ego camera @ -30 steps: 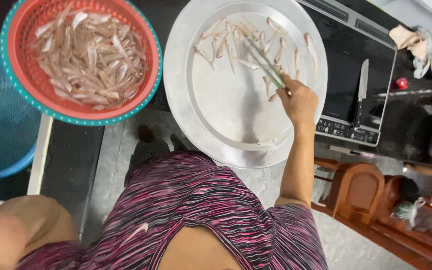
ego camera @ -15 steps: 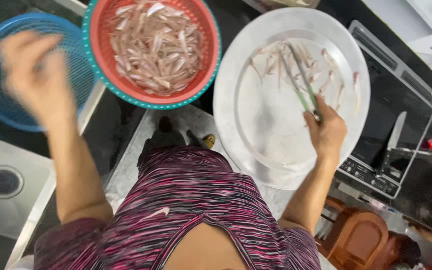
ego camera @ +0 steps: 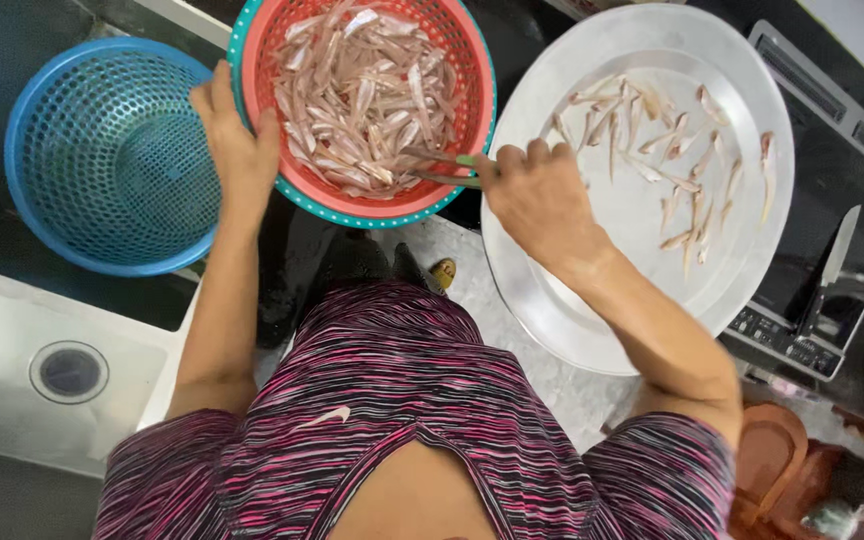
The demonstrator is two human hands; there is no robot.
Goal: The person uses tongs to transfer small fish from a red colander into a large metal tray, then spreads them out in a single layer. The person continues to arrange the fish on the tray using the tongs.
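Right hand (ego camera: 537, 195) moved off round metal tray (ego camera: 752, 270) — chopsticks (ego camera: 432, 170) gripped, tips now in small fish (ego camera: 372, 90); left hand (ego camera: 237, 150) now grips red basket (ego camera: 352, 205) rim — next pickup underway.

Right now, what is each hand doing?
Left hand: closed on the rim of the red basket of small fish.
Right hand: closed on chopsticks, tips in the fish.

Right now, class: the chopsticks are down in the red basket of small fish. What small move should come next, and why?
Probably pinch one fish with the chopsticks and lift it. Their tips already lie among the small fish, the right hand holds them in its grip, the left hand steadies the red basket, and the round metal tray has bare space.
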